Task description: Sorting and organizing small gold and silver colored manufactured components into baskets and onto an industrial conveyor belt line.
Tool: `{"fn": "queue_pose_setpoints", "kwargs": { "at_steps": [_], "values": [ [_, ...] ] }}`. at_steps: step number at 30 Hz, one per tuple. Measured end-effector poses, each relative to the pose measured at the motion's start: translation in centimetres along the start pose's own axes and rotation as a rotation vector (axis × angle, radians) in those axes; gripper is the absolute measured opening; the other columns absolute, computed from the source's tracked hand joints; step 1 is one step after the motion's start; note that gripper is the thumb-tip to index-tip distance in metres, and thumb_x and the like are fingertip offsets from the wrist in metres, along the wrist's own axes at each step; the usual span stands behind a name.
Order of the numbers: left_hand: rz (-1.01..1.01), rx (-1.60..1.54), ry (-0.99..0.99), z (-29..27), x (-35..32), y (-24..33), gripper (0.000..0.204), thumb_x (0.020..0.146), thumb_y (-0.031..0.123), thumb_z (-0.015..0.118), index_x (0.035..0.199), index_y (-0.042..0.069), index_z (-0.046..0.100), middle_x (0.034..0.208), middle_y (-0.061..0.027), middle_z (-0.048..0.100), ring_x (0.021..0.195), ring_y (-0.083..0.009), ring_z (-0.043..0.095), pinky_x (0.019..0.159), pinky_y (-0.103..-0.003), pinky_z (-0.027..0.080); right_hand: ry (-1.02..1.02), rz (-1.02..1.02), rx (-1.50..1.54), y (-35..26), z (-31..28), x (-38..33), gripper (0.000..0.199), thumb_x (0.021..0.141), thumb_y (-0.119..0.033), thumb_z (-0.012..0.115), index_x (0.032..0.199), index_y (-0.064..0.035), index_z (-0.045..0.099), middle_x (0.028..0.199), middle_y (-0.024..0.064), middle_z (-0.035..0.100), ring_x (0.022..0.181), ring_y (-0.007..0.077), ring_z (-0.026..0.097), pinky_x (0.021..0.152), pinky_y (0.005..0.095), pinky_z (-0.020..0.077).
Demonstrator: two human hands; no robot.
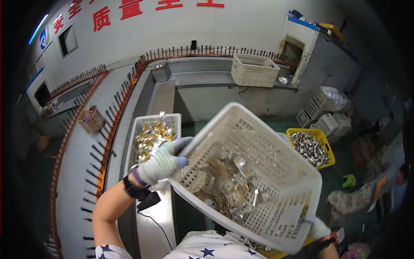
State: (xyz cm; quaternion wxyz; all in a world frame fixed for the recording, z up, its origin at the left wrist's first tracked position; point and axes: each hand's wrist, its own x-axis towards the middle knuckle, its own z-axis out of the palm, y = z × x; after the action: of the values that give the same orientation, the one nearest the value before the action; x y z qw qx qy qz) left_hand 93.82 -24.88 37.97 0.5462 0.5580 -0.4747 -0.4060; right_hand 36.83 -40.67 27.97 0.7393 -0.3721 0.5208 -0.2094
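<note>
Carrying looks like the step in hand: left hand (161, 163) and right hand (318, 228), both gloved, clamp opposite rims of a tilted white crate (276, 142) of metal parts (228, 185) beside the conveyor's (77, 172) edge, and levelling it comes next.

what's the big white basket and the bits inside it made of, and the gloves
White basket: looks like moulded plastic, matte, with perforated lattice walls. Parts inside: apparently metal, shiny silver and some brass-toned, catching glints. Glove on left hand: seems knitted fabric, pale with ribbed texture and bluish fingertips. Right hand glove looks similar, mostly hidden.
</note>
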Motion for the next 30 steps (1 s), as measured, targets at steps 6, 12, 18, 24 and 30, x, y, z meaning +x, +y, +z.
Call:
{"fn": "queue_pose_setpoints", "kwargs": {
  "at_steps": [6, 12, 18, 24, 30],
  "values": [
    [-0.047, 0.135, -0.284, 0.6, 22.8, -10.3, 0.067, 0.079, 0.003, 0.061, 0.144, -0.001, 0.045, 0.132, -0.0120, 0.059, 0.121, -0.0193, 0.055, 0.104, -0.030, 0.043, 0.028, 0.137, 0.108, 1.3, -1.3, 10.7, 0.062, 0.074, -0.011, 0.068, 0.132, 0.0007, 0.051, 0.107, 0.0142, 0.066, 0.096, 0.0300, 0.066, 0.093, 0.0454, 0.0542],
    [-0.013, 0.100, -0.437, 1.4, 41.1, -20.0, 0.078, 0.071, 0.000, 0.062, 0.147, 0.006, 0.045, 0.134, -0.0065, 0.059, 0.126, -0.0164, 0.049, 0.112, -0.033, 0.035, -0.045, 0.189, -0.118, -7.6, -0.6, 22.1, 0.057, 0.076, -0.013, 0.067, 0.129, 0.0004, 0.053, 0.106, 0.0135, 0.066, 0.096, 0.0289, 0.065, 0.092, 0.0444, 0.0536],
    [-0.125, 0.126, -0.567, -2.6, 51.7, -23.9, 0.058, 0.083, 0.014, 0.065, 0.139, 0.006, 0.055, 0.127, -0.0107, 0.066, 0.118, -0.0231, 0.060, 0.105, -0.034, 0.042, 0.028, 0.214, -0.252, -12.8, 0.9, 29.7, 0.052, 0.079, -0.015, 0.066, 0.127, 0.0001, 0.054, 0.105, 0.0127, 0.066, 0.095, 0.0278, 0.064, 0.091, 0.0434, 0.0531],
    [-0.260, -0.046, -0.353, -15.0, 66.1, -31.4, 0.051, 0.086, 0.017, 0.068, 0.132, -0.002, 0.058, 0.117, -0.0150, 0.068, 0.100, -0.0225, 0.066, 0.081, -0.034, 0.056, 0.109, 0.202, -0.361, -18.6, 6.2, 39.7, 0.047, 0.081, -0.017, 0.064, 0.124, -0.0002, 0.056, 0.104, 0.0120, 0.066, 0.094, 0.0268, 0.063, 0.090, 0.0424, 0.0525],
    [-0.264, -0.003, -0.047, -32.9, 80.7, -34.2, 0.044, 0.086, 0.019, 0.065, 0.125, -0.001, 0.063, 0.104, -0.0131, 0.070, 0.087, -0.0210, 0.067, 0.076, -0.034, 0.056, 0.153, 0.221, -0.428, -25.2, 13.2, 47.6, 0.042, 0.084, -0.019, 0.063, 0.122, -0.0005, 0.058, 0.103, 0.0112, 0.066, 0.094, 0.0257, 0.062, 0.089, 0.0413, 0.0519]
  ]
}}
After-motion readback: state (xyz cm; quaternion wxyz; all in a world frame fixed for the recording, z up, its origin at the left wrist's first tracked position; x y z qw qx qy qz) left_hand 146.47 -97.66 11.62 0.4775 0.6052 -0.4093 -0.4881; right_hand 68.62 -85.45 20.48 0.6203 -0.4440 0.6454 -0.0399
